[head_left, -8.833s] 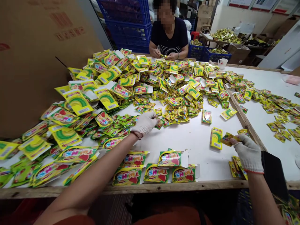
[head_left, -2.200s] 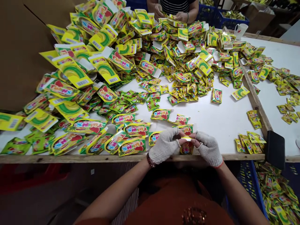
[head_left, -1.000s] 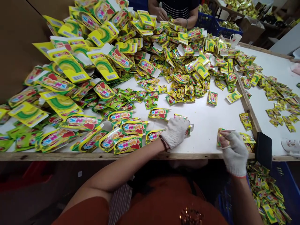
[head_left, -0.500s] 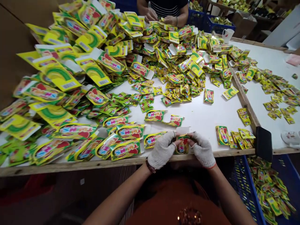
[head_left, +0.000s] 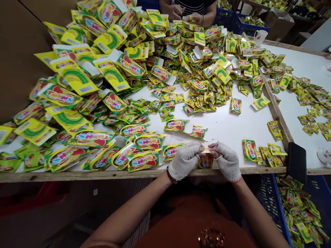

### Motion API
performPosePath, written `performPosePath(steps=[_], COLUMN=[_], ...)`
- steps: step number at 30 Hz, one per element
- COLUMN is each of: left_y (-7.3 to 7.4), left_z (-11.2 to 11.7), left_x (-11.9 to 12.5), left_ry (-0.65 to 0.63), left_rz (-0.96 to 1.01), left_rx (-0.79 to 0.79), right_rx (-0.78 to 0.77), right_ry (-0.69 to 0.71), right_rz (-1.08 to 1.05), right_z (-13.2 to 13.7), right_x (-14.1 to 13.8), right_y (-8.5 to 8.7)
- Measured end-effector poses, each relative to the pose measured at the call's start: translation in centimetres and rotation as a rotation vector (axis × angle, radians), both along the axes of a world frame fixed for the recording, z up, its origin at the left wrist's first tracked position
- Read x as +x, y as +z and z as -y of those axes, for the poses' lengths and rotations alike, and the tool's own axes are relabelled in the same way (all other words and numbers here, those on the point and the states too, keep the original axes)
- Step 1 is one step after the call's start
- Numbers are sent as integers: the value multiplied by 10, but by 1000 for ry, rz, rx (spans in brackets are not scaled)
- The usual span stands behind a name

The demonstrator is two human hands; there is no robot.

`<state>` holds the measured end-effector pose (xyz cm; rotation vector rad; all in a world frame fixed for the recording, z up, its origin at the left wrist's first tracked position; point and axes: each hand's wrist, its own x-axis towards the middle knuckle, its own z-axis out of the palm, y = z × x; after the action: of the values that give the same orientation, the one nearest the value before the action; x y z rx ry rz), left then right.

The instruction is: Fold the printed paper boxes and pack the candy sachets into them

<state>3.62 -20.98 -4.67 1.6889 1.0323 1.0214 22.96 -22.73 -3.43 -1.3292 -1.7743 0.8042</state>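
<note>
A small printed candy box (head_left: 205, 162) stands at the table's front edge between my hands. My left hand (head_left: 184, 161), in a white knit glove with bare fingertips, pinches the left side of its top flap. From the other side my right hand (head_left: 227, 161), gloved the same way, has thumb and finger closed on the flap. The flap looks folded down compared with its raised white inside. Flat, unfilled boxes (head_left: 143, 160) lie left of my left hand. To the right of my right hand are a filled-looking box (head_left: 249, 150) and several small yellow sachets (head_left: 269, 155).
A high heap of flat boxes (head_left: 74, 77) covers the table's left and back. Green sachets (head_left: 134, 108) and yellow sachets (head_left: 207, 100) lie in piles. A wooden divider (head_left: 278, 110), a dark phone-like object (head_left: 296, 162) and a blue crate (head_left: 280, 213) are at right. Another person's hands (head_left: 195, 19) work opposite.
My fingers have brought the box's raised white top flap forward and down. The whole view has shifted slightly, so the table appears moved to the right.
</note>
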Motion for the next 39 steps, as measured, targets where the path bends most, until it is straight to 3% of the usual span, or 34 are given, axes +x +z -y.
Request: performPosePath(steps=[2, 7, 14, 17, 22, 24, 29, 32, 36, 39], left_y=[7, 27, 26, 22, 10, 9, 16, 15, 14, 24], left_z=[2, -2, -5, -4, -1, 0, 4, 7, 5, -2], left_x=[-2, -3, -3, -5, -15, -18, -16, -12, -16, -29], left_ry=[-40, -49, -15, -62, -177, -242, -294, -317, -173, -24], left_rz=[-15, -63, 4, -57, -192, -281, -412, -325, -247, -525], left_rx=[37, -180, -251, -138, 334, 447, 486, 436, 281, 246], right_rx=[3, -92, -175, -104, 119, 203, 311, 286, 160, 68], right_ry=[37, 8, 13, 51, 214, 264, 300, 306, 191, -5], right_rz=[16, 45, 17, 42, 74, 146, 249, 239, 132, 175], right_z=[1, -1, -6, -7, -2, 4, 13, 13, 10, 5], right_x=[2, 2, 2, 3, 13, 19, 21, 12, 9, 27], right_y=[4, 17, 20, 21, 16, 12, 6, 7, 9, 19])
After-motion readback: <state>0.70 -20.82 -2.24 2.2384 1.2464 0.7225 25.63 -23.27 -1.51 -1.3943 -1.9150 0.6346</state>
